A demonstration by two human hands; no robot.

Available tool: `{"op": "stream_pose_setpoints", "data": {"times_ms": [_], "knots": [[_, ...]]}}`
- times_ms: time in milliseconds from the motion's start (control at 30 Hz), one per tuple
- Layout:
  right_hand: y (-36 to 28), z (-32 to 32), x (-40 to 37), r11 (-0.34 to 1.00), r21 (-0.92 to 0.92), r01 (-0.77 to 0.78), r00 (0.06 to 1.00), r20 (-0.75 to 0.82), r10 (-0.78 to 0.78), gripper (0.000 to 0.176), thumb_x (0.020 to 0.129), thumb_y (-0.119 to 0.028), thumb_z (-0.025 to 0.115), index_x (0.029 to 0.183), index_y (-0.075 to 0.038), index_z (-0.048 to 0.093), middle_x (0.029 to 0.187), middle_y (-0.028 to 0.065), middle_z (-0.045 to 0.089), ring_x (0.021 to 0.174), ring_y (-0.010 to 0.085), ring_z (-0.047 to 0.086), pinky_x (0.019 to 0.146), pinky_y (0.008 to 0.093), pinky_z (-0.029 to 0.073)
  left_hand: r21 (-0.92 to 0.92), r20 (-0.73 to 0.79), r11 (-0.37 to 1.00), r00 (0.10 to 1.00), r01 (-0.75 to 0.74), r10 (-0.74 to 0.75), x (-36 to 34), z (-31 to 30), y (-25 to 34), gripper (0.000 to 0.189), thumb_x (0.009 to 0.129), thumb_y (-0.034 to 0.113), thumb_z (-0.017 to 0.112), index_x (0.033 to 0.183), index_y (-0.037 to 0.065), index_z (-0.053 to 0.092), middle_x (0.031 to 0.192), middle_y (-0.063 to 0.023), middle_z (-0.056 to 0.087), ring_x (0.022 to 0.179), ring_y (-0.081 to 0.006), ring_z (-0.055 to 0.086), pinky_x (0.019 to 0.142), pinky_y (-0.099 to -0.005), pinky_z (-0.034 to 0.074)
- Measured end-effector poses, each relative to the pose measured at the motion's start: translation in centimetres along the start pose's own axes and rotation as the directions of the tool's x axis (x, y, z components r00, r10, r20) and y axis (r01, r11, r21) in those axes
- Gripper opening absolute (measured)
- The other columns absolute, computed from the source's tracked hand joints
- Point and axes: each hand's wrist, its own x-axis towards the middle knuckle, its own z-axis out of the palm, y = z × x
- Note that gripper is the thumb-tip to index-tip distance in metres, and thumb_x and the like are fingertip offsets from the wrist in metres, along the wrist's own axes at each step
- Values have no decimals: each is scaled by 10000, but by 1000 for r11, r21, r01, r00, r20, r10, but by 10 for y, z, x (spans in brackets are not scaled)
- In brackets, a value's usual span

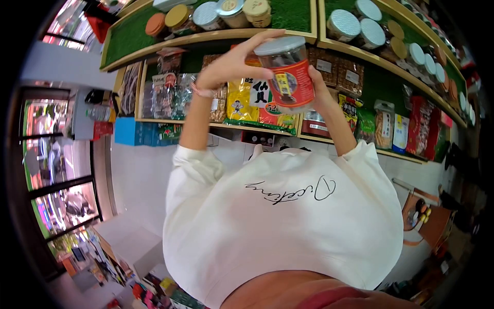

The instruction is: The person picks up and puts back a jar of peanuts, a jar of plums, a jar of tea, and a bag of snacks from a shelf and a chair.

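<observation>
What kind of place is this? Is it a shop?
Most likely a snack shop. Wooden shelves are lined with rows of lidded jars, bagged snack packets fill the shelf below, and a red-labelled jar is held up in front of them.

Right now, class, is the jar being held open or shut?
Shut: a pale lid sits flat on top of the jar, with no gap showing.

Both arms are raised before the chest, elbows bent. The white sleeves (pixel 193 159) are pushed back to the elbows, leaving the forearms bare. The left hand (pixel 231 64) is turned inward, one finger stretched over the top of the jar (pixel 288 77), the others curled at its side. The right hand (pixel 320 85) is mostly hidden behind the jar, palm pressed against it. A thin band (pixel 202 91) circles the left wrist.
</observation>
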Motion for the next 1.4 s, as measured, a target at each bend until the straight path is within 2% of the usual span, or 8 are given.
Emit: {"op": "stream_pose_setpoints", "data": {"times_ms": [233,400,767,933,1067,1267,1333,1400], "knots": [[-31,-34,50,896,-181,406,910,167,-379,853,734,-582,623,1311,-9,364,1198,109,521,1089,171,511,931,304,409,661,230,739,973,-131,-34,87,-34,58,804,686,330,723,1350,64,358,1271,-159,473,1165,-249,469,968,-328,383],[-71,-48,60,585,-655,478,688,-135,-713,484,880,-305,587,1270,-42,475,1120,105,589,1053,173,545,890,300,434,894,150,407,981,-186,119,139,-45,45,796,630,336,734,1293,51,397,1201,-178,501,1105,-313,499,929,-372,418],[29,-81,51,538,-715,446,605,-202,-770,139,909,-87,516,1007,-18,588,905,33,625,847,104,576,756,241,451,951,-9,306,993,46,-121,171,-42,-2,743,552,422,774,1061,-11,449,1013,-266,545,936,-395,558,782,-427,465],[129,-132,13,739,-620,264,723,-380,-577,118,915,-87,504,963,-23,590,865,35,611,813,90,574,723,224,453,965,-47,257,999,47,-8,168,-48,-8,683,586,433,757,1037,3,478,984,-227,574,912,-366,576,774,-435,465],[197,-166,-52,745,-663,78,657,-528,-538,143,876,-103,525,968,-24,601,744,52,619,714,127,605,644,256,459,964,-124,242,991,110,47,164,-51,-12,700,566,462,768,1040,20,504,927,-211,599,873,-356,588,742,-425,470],[356,-247,-211,802,-487,-346,412,-847,-337,224,817,-214,558,930,-28,609,709,96,625,599,195,591,595,311,479,984,-107,134,989,120,-98,159,-46,-27,696,559,427,785,1021,-5,496,888,-226,619,857,-374,599,732,-433,468],[389,-247,-276,848,50,-528,236,-950,203,282,802,-263,546,949,-33,616,734,110,634,548,216,556,548,344,475,973,-101,187,982,131,-162,161,-43,-26,690,558,409,791,1016,-12,493,881,-239,623,859,-380,601,737,-433,468],[393,-212,-319,740,297,-604,23,-921,389,323,788,-282,543,979,-32,615,752,114,635,558,213,541,520,359,464,967,-113,211,982,144,-153,158,-40,-21,675,548,368,804,998,-18,480,855,-246,630,885,-394,598,766,-445,466]]}}
